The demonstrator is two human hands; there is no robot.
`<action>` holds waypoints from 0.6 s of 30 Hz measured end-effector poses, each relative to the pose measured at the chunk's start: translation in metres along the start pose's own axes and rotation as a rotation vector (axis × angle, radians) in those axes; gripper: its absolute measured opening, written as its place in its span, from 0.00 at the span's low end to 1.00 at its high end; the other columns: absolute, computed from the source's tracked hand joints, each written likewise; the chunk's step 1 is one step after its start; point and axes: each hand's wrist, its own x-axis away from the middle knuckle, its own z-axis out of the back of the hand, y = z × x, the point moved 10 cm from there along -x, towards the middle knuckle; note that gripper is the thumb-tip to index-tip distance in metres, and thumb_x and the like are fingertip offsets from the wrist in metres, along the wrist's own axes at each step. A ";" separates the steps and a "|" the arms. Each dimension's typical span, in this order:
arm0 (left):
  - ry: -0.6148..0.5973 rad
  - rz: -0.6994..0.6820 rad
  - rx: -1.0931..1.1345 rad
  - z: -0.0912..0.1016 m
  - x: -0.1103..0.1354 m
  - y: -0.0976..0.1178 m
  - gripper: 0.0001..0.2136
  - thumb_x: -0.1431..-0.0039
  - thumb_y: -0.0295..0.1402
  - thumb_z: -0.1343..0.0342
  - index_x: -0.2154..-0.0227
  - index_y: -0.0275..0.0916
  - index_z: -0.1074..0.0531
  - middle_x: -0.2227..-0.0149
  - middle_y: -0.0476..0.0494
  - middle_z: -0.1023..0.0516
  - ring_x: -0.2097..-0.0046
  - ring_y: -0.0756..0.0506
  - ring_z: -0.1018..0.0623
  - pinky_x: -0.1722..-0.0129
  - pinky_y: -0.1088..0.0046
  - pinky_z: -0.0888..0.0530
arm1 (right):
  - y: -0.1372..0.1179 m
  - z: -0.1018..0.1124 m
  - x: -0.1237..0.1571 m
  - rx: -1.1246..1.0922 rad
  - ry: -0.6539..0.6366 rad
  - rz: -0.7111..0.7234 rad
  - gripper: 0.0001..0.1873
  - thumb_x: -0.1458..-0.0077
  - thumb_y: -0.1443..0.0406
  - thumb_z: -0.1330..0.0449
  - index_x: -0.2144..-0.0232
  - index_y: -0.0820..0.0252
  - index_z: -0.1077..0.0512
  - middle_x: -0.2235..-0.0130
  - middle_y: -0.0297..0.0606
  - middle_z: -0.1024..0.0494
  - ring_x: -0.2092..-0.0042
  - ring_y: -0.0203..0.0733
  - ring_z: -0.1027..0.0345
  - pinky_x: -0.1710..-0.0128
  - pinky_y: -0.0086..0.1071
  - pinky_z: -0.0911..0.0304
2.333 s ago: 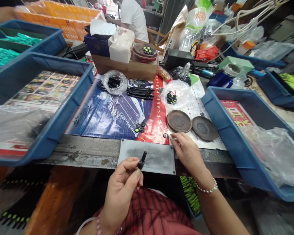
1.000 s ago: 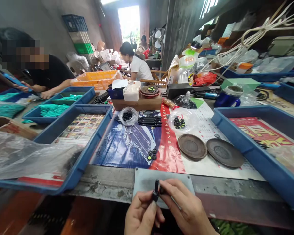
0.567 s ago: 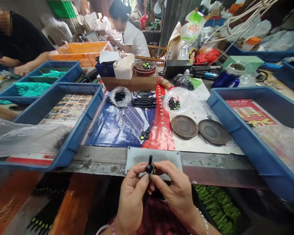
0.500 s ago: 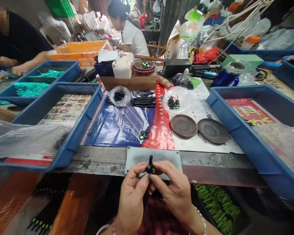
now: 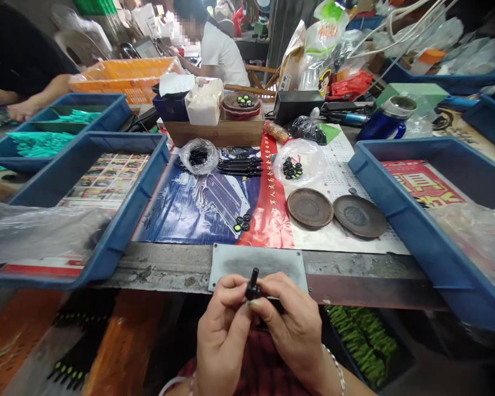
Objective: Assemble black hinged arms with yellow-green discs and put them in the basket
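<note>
A small black part with an upright stem (image 5: 253,278) is pinched between the fingertips of both hands, just in front of the table edge. My left hand (image 5: 225,327) is closed on its left side. From the right, my right hand (image 5: 291,324) grips the same part with thumb and forefinger. Beyond them a pale metal plate (image 5: 258,261) lies at the table's front edge. Several black round pieces (image 5: 242,223), one with a yellow-green centre, sit on the blue printed sheet (image 5: 181,214). A clear bag (image 5: 292,165) holds more such pieces.
Blue trays stand at left (image 5: 142,190) and right (image 5: 396,214). Two brown dishes (image 5: 309,208) (image 5: 359,215) lie on the sheet. Slim black pieces (image 5: 240,166) and a bag of black parts (image 5: 198,157) lie farther back. Two other people sit beyond the table.
The view has shifted slightly. Both hands still hold the black part; it has turned a little, and the yellow-green on its side no longer shows.
</note>
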 end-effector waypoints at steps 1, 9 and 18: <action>-0.006 -0.026 -0.042 -0.001 0.001 0.004 0.10 0.35 0.26 0.43 0.57 0.48 0.23 0.50 0.48 0.28 0.49 0.49 0.25 0.50 0.81 0.27 | 0.000 -0.001 0.001 0.029 -0.016 0.000 0.12 0.32 0.62 0.45 0.65 0.62 0.28 0.69 0.37 0.27 0.68 0.36 0.32 0.69 0.28 0.37; 0.062 -0.052 -0.057 -0.001 0.005 0.005 0.07 0.38 0.26 0.41 0.61 0.43 0.21 0.53 0.43 0.26 0.52 0.45 0.23 0.55 0.78 0.24 | 0.008 -0.009 0.004 0.061 -0.045 -0.039 0.19 0.29 0.63 0.53 0.73 0.59 0.36 0.74 0.33 0.35 0.73 0.34 0.40 0.73 0.27 0.44; 0.045 -0.045 -0.093 0.004 0.001 0.005 0.08 0.35 0.27 0.44 0.58 0.44 0.23 0.50 0.43 0.28 0.52 0.47 0.23 0.52 0.78 0.25 | -0.003 -0.007 0.004 0.052 0.028 -0.010 0.06 0.35 0.69 0.44 0.56 0.59 0.30 0.64 0.36 0.25 0.66 0.36 0.30 0.66 0.27 0.35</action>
